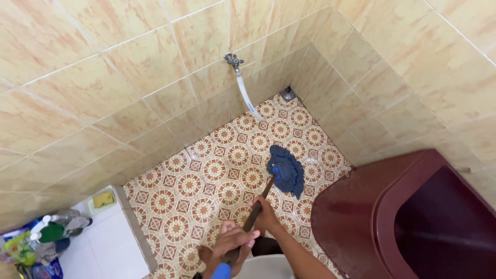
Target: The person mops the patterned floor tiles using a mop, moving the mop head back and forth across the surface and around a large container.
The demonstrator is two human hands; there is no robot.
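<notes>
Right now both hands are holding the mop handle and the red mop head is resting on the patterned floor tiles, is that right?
Not quite: the mop head is blue, not red, as the head view shows. Both the left hand and right hand hold the mop handle, and the head rests on the patterned floor tiles.

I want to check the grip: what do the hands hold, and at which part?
Both hands, right hand and left hand, hold a mop by its dark handle, well above the blue head.

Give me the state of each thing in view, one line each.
Mop: head down on the floor, handle tilted toward the person.
Right hand: closed round the handle, lower down.
Left hand: closed round the handle, higher up.
Tap: hose attached, no water visible.
Hose: hanging down to the floor.
Drain: uncovered, in the corner.
Toilet: lid up.
</notes>
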